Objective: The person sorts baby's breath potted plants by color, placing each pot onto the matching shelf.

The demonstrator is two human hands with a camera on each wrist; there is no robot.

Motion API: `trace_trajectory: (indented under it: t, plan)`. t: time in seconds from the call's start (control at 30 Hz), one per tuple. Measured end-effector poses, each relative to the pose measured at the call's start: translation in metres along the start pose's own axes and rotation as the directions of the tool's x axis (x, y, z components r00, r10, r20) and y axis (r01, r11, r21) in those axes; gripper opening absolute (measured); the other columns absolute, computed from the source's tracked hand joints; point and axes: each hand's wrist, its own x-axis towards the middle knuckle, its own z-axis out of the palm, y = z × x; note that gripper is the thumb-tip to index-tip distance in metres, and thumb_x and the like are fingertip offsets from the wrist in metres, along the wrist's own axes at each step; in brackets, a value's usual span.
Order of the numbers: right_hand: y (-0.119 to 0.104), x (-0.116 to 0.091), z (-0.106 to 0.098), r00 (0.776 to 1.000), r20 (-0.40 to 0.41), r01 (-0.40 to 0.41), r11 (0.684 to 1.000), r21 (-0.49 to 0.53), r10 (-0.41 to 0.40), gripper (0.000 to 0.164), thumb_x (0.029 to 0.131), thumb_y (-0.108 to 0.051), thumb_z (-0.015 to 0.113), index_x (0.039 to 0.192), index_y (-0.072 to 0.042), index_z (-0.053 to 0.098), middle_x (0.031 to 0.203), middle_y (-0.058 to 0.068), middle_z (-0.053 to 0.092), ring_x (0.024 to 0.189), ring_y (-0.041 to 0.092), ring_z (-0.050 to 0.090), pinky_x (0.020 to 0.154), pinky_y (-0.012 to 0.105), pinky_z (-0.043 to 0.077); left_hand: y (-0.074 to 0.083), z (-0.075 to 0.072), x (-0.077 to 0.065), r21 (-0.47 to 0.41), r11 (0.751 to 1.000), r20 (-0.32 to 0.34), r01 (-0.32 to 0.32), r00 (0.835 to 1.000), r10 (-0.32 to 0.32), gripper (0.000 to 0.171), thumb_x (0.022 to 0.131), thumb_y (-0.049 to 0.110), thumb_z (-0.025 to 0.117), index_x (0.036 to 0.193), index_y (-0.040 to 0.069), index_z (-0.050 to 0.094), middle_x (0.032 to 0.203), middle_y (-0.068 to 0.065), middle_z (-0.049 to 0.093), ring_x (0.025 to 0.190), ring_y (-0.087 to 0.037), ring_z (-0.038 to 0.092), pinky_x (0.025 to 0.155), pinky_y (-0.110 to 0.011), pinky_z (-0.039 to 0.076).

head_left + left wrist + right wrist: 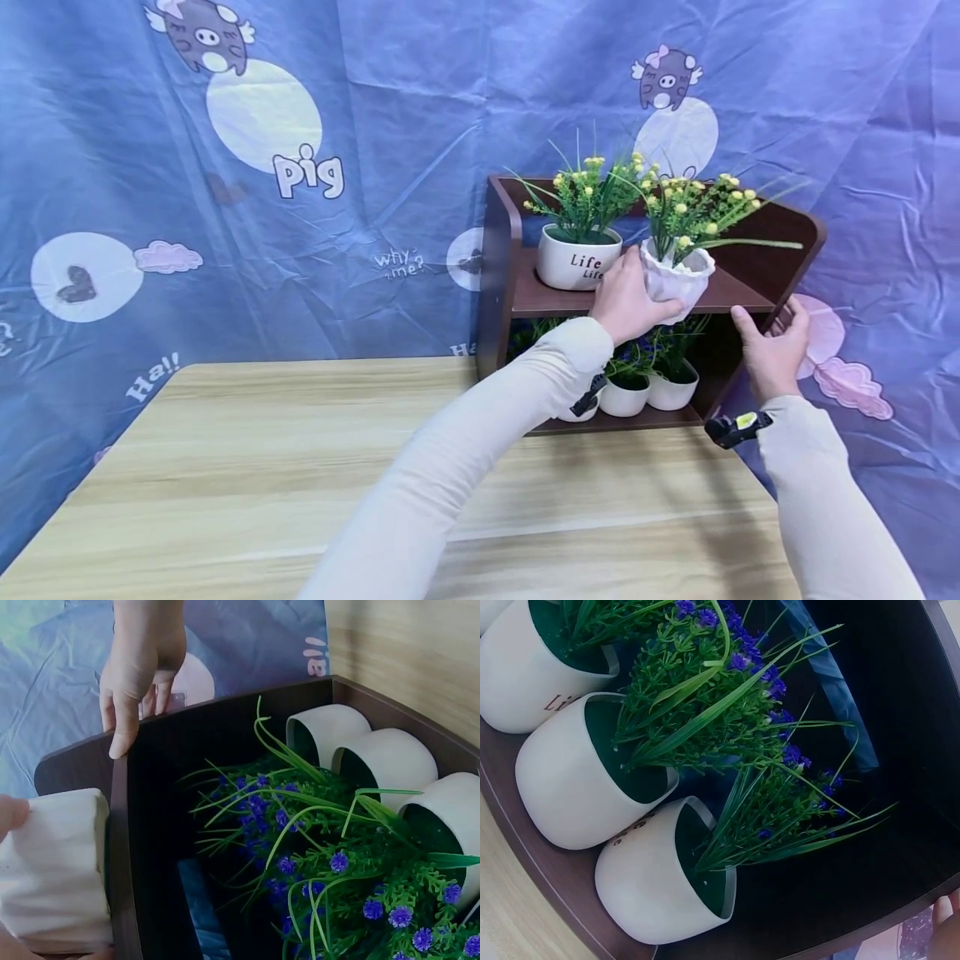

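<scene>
My left hand grips a white, wrinkle-sided flowerpot with yellow artificial flowers, thumb across its front. That pot is at the front edge of the upper board of a dark brown two-tier shelf; the left wrist view shows its white side close beside the board. To its left on the same tier stands a smooth white pot lettered "Life", also with yellow flowers. My right hand holds the shelf's right side panel, thumb on the front edge and fingers round the outside.
On the lower tier, several white pots with purple-blue flowers stand in a row near the front edge. The shelf stands at the right back of a light wood table. Behind hangs a blue printed cloth.
</scene>
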Motion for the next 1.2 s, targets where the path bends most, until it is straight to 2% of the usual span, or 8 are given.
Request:
trace_trajectory:
  t: [0.23,0.33,0.47,0.67,0.83,0.97,1.07,1.2]
  plan:
    - [0.003,0.001,-0.001,1.0,-0.008,0.004,1.0,-0.031,-0.005,0.066,0.084,-0.012,0.071,0.141,-0.017,0.039,0.126,-0.005,0.046,0.117,0.009,0.044,0.105,0.02,0.029,-0.002,0.009,0.002,-0.021,1.0,-0.068,0.01,0.998,-0.012,0.095,0.076,0.054,0.074,0.147,0.005,0.034,0.139,-0.002,0.052,0.118,-0.017,0.056,0.097,-0.021,0.044]
    - [0.004,0.001,-0.001,1.0,-0.018,0.006,1.0,-0.022,-0.006,0.065,0.084,-0.011,0.071,0.14,-0.018,0.039,0.125,-0.005,0.047,0.116,0.009,0.044,0.104,0.019,0.03,-0.002,0.013,0.0,-0.006,1.0,-0.081,0.001,0.997,-0.001,0.091,0.08,0.052,0.071,0.148,0.006,0.033,0.146,-0.002,0.046,0.119,-0.02,0.057,0.097,-0.023,0.045]
    - [0.004,0.001,0.0,1.0,-0.011,0.009,1.0,-0.002,-0.009,0.066,0.084,-0.009,0.072,0.14,-0.017,0.039,0.125,-0.004,0.047,0.116,0.009,0.044,0.107,0.021,0.03,-0.003,0.018,-0.004,0.021,1.0,-0.141,-0.004,0.99,0.007,0.077,0.085,0.046,0.068,0.146,0.01,0.038,0.147,0.0,0.044,0.115,-0.02,0.059,0.094,-0.024,0.048]
    - [0.004,0.002,0.001,1.0,-0.008,0.003,1.0,-0.024,-0.003,0.066,0.084,-0.011,0.071,0.141,-0.018,0.038,0.127,-0.004,0.046,0.119,0.009,0.043,0.108,0.022,0.029,-0.005,0.024,-0.014,0.026,0.998,-0.255,-0.065,0.964,0.07,0.05,0.089,0.03,0.068,0.136,0.019,0.053,0.147,0.004,0.044,0.11,-0.017,0.063,0.089,-0.023,0.05]
    - [0.003,0.002,0.001,1.0,-0.015,0.008,1.0,-0.014,-0.008,0.066,0.084,-0.011,0.072,0.14,-0.018,0.039,0.125,-0.005,0.046,0.116,0.009,0.043,0.105,0.019,0.03,-0.007,0.024,-0.024,0.053,0.992,-0.224,-0.118,0.966,0.127,0.049,0.093,0.028,0.063,0.139,0.018,0.051,0.154,0.003,0.033,0.116,-0.016,0.059,0.091,-0.021,0.049]
    - [0.002,0.001,0.002,1.0,-0.016,0.018,1.0,0.002,-0.018,0.065,0.083,-0.01,0.072,0.139,-0.019,0.041,0.123,-0.005,0.047,0.115,0.008,0.044,0.103,0.017,0.031,-0.008,0.025,-0.031,0.14,0.974,-0.16,-0.176,0.967,0.197,0.061,0.095,0.032,0.059,0.148,0.013,0.037,0.158,0.001,0.026,0.138,-0.013,0.037,0.107,-0.026,0.038]
    - [0.002,0.001,0.002,1.0,-0.015,0.017,1.0,0.006,-0.017,0.064,0.084,-0.01,0.072,0.139,-0.018,0.041,0.123,-0.005,0.047,0.116,0.008,0.044,0.103,0.016,0.031,-0.009,0.028,-0.036,0.231,0.951,-0.109,-0.207,0.965,0.237,0.067,0.096,0.038,0.055,0.152,0.011,0.028,0.159,-0.001,0.022,0.145,-0.014,0.021,0.114,-0.033,0.029]
    - [0.003,0.0,0.001,1.0,-0.018,0.011,1.0,-0.009,-0.011,0.064,0.084,-0.01,0.071,0.14,-0.019,0.04,0.125,-0.005,0.047,0.116,0.008,0.044,0.105,0.018,0.03,-0.012,0.034,-0.044,0.367,0.902,-0.052,-0.229,0.963,0.266,0.071,0.097,0.047,0.049,0.153,0.012,0.022,0.161,-0.001,0.014,0.146,-0.016,0.016,0.116,-0.035,0.025]
